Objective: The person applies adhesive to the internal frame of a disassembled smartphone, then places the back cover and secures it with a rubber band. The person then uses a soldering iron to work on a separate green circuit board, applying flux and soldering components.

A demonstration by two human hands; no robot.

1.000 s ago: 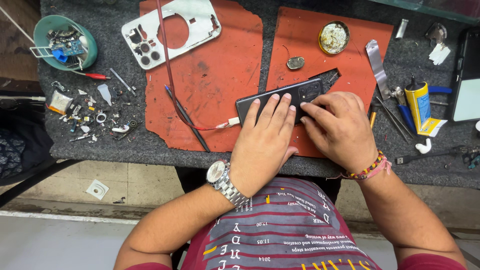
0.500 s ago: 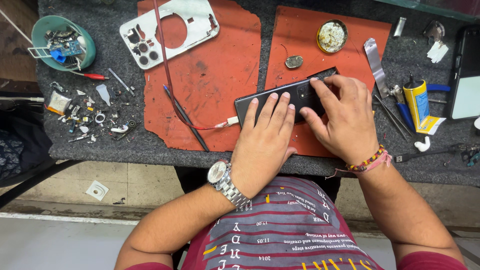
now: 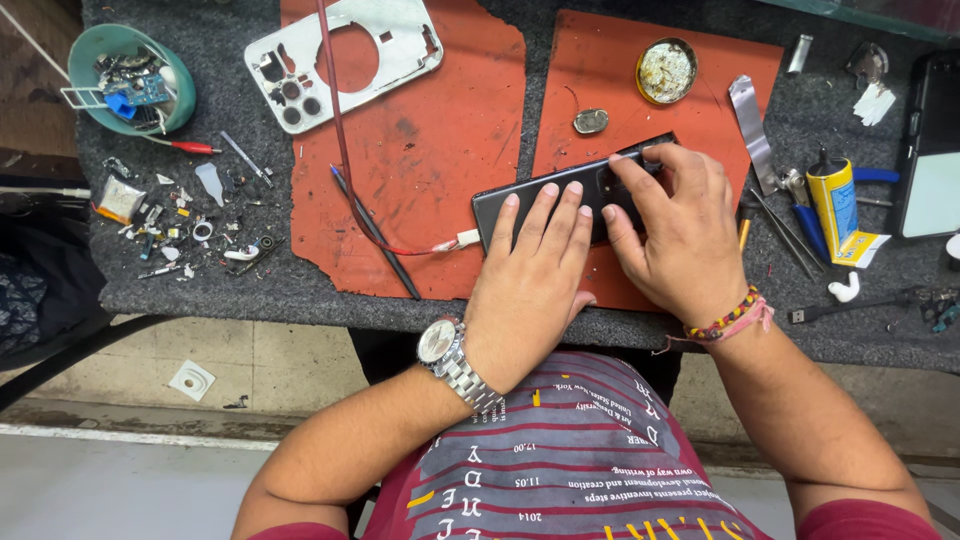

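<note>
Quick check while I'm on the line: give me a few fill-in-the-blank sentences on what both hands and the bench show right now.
1. Both hands press on a dark ____ lying across the orange mats.
2. The left hand has a silver ____ on its wrist.
3. The white cable plug enters the phone's ____ end.
4. The teal bowl of small parts sits at the bench's far ____ corner.

Missing words: phone; watch; left; left
</note>
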